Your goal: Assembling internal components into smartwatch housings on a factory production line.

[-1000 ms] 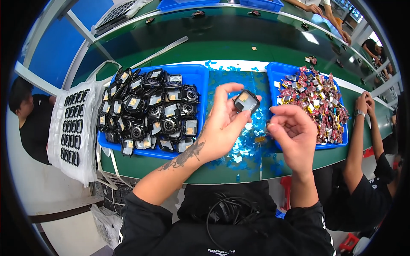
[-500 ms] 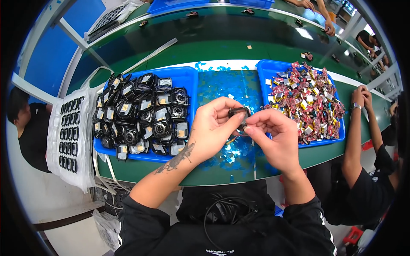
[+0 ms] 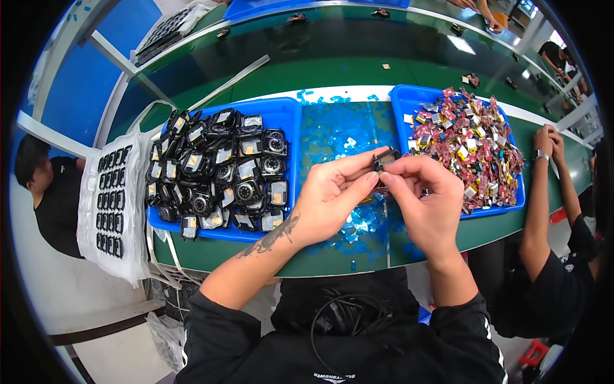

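Observation:
Over the middle of the bench, between two blue trays, I hold a small black watch case (image 3: 384,157) up on edge. My left hand (image 3: 332,201) pinches it from the left with thumb and fingers. On the other side, my right hand (image 3: 427,195) has its thumb and index finger closed on the case's near edge. Fingertips cover part of the case, and its inside is too small to make out. Beneath my hands lie many bits of blue film (image 3: 361,224).
The left blue tray (image 3: 296,137) is heaped with black watch cases (image 3: 220,169). The right blue tray (image 3: 398,105) holds small circuit boards with batteries (image 3: 470,150). Beyond runs a green conveyor belt (image 3: 332,61) with scattered parts. Co-workers sit left and right; a moulded sheet (image 3: 109,205) stands at left.
Both my hands and the watch case have moved slightly right and up. The case is now tilted more on edge. The whole view has shifted a little.

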Demonstrator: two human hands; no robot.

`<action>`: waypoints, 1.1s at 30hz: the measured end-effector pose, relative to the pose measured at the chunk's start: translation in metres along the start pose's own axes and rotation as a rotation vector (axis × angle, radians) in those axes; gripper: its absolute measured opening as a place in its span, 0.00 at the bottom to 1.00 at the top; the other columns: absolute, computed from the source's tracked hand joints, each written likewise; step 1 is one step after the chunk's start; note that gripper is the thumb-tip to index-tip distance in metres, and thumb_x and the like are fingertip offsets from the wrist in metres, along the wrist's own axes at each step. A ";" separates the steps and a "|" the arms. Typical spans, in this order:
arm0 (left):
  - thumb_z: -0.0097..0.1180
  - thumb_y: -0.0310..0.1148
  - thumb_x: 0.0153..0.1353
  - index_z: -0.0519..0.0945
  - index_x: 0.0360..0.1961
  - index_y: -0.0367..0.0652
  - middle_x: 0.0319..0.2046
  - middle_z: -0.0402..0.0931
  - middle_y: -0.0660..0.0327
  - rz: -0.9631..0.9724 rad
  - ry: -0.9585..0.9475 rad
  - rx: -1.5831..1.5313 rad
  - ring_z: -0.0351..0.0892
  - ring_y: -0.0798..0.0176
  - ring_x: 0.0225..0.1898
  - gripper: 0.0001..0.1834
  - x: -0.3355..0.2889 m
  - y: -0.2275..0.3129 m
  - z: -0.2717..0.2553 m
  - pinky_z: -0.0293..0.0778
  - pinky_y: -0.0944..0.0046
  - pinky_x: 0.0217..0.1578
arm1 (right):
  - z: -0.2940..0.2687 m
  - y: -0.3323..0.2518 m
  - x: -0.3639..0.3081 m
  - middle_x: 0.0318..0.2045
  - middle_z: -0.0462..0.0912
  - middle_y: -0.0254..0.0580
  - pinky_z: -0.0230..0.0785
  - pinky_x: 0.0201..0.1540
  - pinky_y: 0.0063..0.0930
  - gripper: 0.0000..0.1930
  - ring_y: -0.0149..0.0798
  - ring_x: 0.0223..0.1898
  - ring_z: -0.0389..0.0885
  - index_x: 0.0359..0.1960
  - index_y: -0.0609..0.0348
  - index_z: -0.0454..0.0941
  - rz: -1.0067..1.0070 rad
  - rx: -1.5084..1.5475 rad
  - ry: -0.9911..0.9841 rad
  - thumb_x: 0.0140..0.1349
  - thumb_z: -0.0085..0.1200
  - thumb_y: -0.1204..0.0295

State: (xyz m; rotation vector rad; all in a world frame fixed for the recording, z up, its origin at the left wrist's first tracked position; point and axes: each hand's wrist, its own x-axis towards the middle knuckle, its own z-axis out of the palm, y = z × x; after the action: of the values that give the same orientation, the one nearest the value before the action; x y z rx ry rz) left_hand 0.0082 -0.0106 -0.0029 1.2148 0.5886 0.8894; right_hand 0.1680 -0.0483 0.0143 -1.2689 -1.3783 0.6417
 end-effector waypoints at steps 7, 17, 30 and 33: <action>0.48 0.24 0.68 0.67 0.61 0.28 0.53 0.75 0.54 0.015 -0.027 0.017 0.75 0.66 0.53 0.21 -0.001 0.000 -0.001 0.72 0.66 0.55 | -0.001 0.000 0.002 0.21 0.80 0.31 0.54 0.19 0.16 0.04 0.18 0.17 0.64 0.30 0.63 0.82 0.005 -0.025 -0.013 0.52 0.63 0.81; 0.48 0.24 0.68 0.68 0.62 0.32 0.50 0.76 0.60 -0.021 -0.012 0.040 0.74 0.74 0.47 0.21 -0.003 -0.004 0.002 0.72 0.72 0.47 | -0.006 -0.003 0.006 0.19 0.79 0.30 0.52 0.17 0.17 0.04 0.18 0.16 0.62 0.25 0.62 0.80 0.015 -0.105 -0.070 0.50 0.64 0.80; 0.48 0.25 0.68 0.67 0.63 0.34 0.49 0.78 0.56 0.045 0.113 -0.061 0.76 0.71 0.47 0.23 -0.002 0.003 0.007 0.74 0.69 0.50 | -0.015 0.013 0.006 0.27 0.72 0.30 0.65 0.31 0.16 0.13 0.23 0.30 0.70 0.31 0.60 0.71 0.081 0.332 -0.107 0.49 0.65 0.79; 0.46 0.24 0.68 0.63 0.65 0.39 0.46 0.79 0.55 0.058 0.155 -0.203 0.78 0.67 0.47 0.24 0.002 0.008 0.006 0.76 0.66 0.50 | -0.020 0.007 -0.007 0.38 0.76 0.37 0.75 0.42 0.23 0.14 0.28 0.40 0.78 0.40 0.64 0.75 0.081 0.238 -0.139 0.53 0.63 0.82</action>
State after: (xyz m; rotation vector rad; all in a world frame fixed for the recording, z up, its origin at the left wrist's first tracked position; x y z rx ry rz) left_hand 0.0119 -0.0112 0.0063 0.9895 0.5736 1.0725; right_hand 0.1878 -0.0585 0.0109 -1.1104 -1.3233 0.9367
